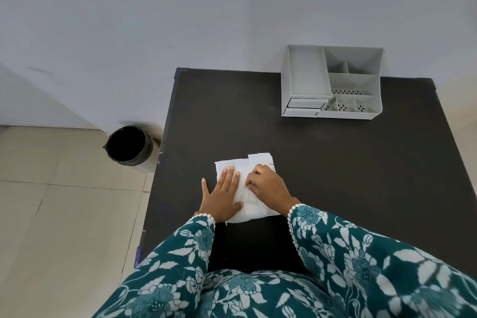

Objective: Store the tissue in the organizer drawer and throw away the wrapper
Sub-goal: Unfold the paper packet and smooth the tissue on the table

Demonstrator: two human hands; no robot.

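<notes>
Both hands are working on the white tissue pack, which is lying flat on the black table near the lower centre of the frame. Left hand is spreading out flat, fingers extended and palm pressing down on the pack's left half, apparently pinning it so it will not slide. Right hand is curling over the right half, fingertips bunched at the middle of the pack as if pinching at the wrapper to open it; whether it actually has hold of a flap I cannot tell.

Both forearms are reaching forward from patterned sleeves, wrists low to the table.

At the upper right, the grey organizer is standing against the wall, its small drawers at the front left looking closed. At the left of the frame, the black-lined bin is waiting on the floor just beside the table edge, handy for the wrapper.
</notes>
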